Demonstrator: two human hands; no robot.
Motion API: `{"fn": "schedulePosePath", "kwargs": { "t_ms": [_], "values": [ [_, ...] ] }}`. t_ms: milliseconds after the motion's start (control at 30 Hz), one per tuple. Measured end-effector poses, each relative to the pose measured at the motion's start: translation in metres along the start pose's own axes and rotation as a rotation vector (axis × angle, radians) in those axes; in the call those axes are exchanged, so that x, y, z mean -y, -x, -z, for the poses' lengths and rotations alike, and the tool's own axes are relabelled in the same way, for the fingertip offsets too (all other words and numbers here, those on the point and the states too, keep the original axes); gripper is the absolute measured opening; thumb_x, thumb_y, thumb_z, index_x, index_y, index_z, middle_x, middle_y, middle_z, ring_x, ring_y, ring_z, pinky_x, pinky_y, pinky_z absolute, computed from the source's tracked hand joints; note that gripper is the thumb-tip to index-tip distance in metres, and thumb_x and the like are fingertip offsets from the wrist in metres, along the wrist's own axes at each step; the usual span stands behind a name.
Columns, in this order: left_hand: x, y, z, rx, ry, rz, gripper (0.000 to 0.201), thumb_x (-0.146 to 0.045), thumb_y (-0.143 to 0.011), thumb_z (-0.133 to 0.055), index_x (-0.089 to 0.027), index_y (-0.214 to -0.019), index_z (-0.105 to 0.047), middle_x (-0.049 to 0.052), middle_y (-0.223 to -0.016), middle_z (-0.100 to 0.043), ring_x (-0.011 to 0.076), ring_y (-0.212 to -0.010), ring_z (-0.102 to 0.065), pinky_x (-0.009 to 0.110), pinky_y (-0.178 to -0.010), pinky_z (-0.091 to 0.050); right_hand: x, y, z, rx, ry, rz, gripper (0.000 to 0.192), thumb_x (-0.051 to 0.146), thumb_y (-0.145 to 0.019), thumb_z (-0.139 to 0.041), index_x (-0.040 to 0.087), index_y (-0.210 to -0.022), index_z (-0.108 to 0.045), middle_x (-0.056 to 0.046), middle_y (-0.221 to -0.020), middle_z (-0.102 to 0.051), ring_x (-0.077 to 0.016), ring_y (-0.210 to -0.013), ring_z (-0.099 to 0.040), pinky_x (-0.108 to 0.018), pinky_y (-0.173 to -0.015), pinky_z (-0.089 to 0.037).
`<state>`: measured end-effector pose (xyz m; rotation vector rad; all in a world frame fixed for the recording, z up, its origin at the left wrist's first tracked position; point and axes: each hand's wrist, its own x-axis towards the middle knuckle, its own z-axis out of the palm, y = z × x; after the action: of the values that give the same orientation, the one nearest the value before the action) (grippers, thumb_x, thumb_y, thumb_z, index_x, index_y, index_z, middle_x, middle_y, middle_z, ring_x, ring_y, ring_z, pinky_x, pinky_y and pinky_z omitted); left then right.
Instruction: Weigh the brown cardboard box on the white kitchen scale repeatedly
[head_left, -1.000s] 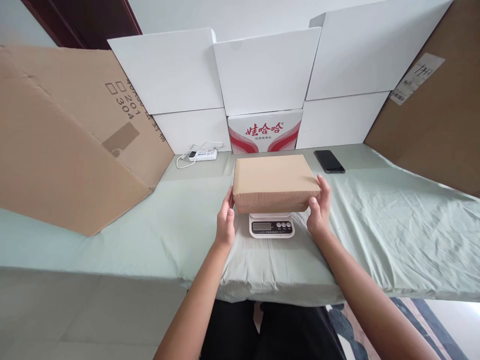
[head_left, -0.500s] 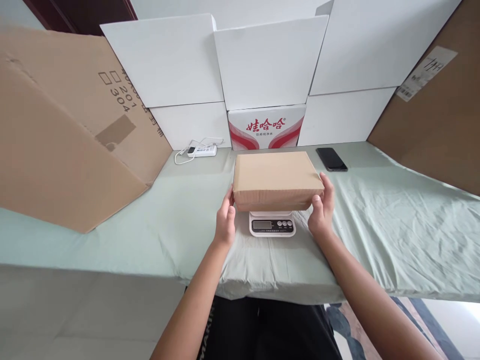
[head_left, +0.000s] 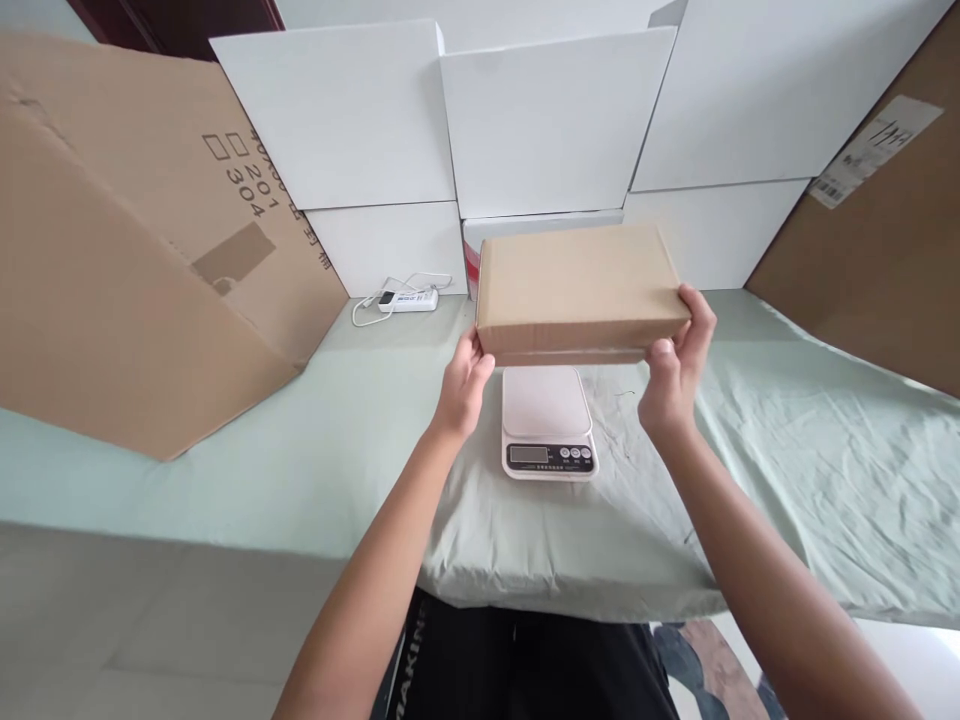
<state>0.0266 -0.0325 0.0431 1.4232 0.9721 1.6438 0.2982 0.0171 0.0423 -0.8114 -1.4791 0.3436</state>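
A closed brown cardboard box (head_left: 581, 285) is held up between both hands, above and beyond a white digital kitchen scale (head_left: 546, 405). My left hand (head_left: 461, 385) grips the box at its near left corner, thumb along the front. On the other side, my right hand (head_left: 676, 370) clasps the near right corner, with the thumb at the front face and fingers on the side. The scale's platform is bare in its visible part; its dark display panel faces me, and no digits can be read on it.
A white power strip (head_left: 409, 300) with a cable lies at the back left of the green cloth (head_left: 360, 430). White boxes (head_left: 547, 130) stand along the back. Large cardboard panels rise at the left (head_left: 135, 260) and right (head_left: 885, 260). The red-and-white carton (head_left: 471, 262) is mostly covered.
Both hands have lifted the cardboard box up off the scale and slightly to the right. The scale's platform has come into view, while the box now hides the phone and most of the printed carton.
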Motion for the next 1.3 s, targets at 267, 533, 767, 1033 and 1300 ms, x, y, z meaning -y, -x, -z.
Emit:
{"fn": "schedulePosePath", "kwargs": {
  "t_ms": [267,533,767,1033,1300],
  "values": [
    [0.070,-0.038,-0.002,-0.038,-0.003,0.023,0.076,-0.072,-0.097,-0.067,-0.025,-0.157,-0.063,0.015,-0.169,-0.066,0.0400,-0.169,-0.050,0.057,-0.142,-0.038,-0.092,-0.001,-0.043,0.037,-0.066,-0.101,0.099,0.086,-0.091,-0.059,0.030,-0.169,-0.036,-0.018,-0.164,-0.056,-0.0394,-0.146,-0.063,-0.069,-0.124,-0.053],
    [0.095,-0.034,0.008,-0.094,-0.025,0.147,0.078,-0.075,-0.098,-0.067,-0.026,-0.160,-0.062,0.012,-0.172,-0.064,0.0385,-0.171,-0.048,0.056,-0.142,-0.037,-0.112,0.009,-0.042,0.122,-0.066,-0.212,0.096,0.081,-0.093,-0.061,0.030,-0.170,-0.038,-0.016,-0.163,-0.060,-0.0361,-0.140,-0.066,-0.067,-0.126,-0.052],
    [0.106,-0.036,0.018,-0.200,-0.071,0.185,0.083,-0.079,-0.099,-0.064,-0.031,-0.165,-0.058,0.010,-0.185,-0.049,0.0352,-0.177,-0.039,0.054,-0.144,-0.032,-0.118,0.012,-0.034,0.086,-0.083,-0.223,0.095,0.078,-0.095,-0.061,0.034,-0.174,-0.032,-0.016,-0.174,-0.049,-0.0357,-0.156,-0.057,-0.067,-0.127,-0.051],
    [0.112,-0.038,0.031,-0.276,-0.081,0.191,0.089,-0.085,-0.100,-0.057,-0.029,-0.169,-0.056,0.011,-0.187,-0.045,0.0326,-0.179,-0.035,0.051,-0.146,-0.028,-0.122,0.016,-0.021,0.004,-0.075,-0.343,0.086,0.074,-0.099,-0.059,0.044,-0.175,-0.031,-0.011,-0.178,-0.049,-0.0350,-0.162,-0.054,-0.069,-0.127,-0.051],
    [0.119,-0.042,0.022,-0.104,-0.020,0.278,0.107,-0.099,-0.098,-0.033,-0.023,-0.169,-0.059,0.013,-0.184,-0.049,0.0380,-0.175,-0.042,0.053,-0.144,-0.036,-0.119,0.016,-0.027,0.150,-0.202,-0.340,0.095,0.072,-0.096,-0.066,0.040,-0.178,-0.031,-0.011,-0.172,-0.062,-0.0305,-0.147,-0.067,-0.064,-0.124,-0.057]
  ]
}}
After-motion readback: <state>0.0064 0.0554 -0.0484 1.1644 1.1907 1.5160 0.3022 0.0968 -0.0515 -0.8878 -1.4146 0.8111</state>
